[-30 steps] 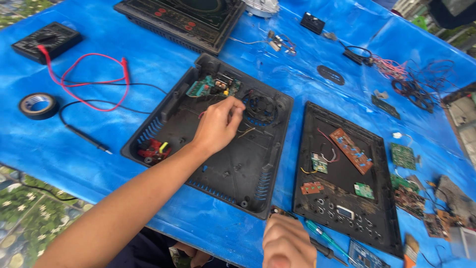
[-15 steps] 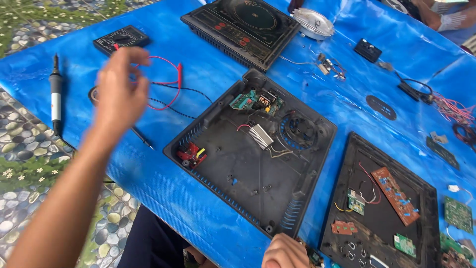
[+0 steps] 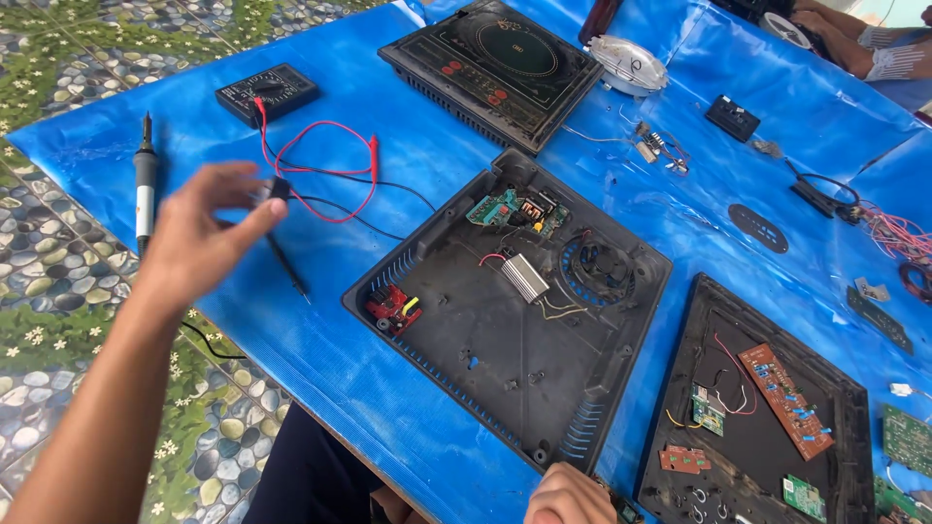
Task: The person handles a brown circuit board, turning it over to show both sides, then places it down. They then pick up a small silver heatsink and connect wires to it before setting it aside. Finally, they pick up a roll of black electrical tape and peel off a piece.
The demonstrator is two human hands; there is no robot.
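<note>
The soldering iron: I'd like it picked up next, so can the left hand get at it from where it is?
Probably yes: the left hand hovers just beside the soldering iron, which lies exposed on the blue sheet with nothing between.

Landmark: opened black cooker base (image 3: 505, 320), centre of blue sheet.

- Multimeter (image 3: 266, 91), far left of base, beyond the red lead: black, rectangular; small dark display window at its far end, unlit.
- Intact induction cooktop (image 3: 495, 63), directly beyond base: black glass panel, circular ring marking, red control markings along its left edge.
- No packages or signs seen.
</note>
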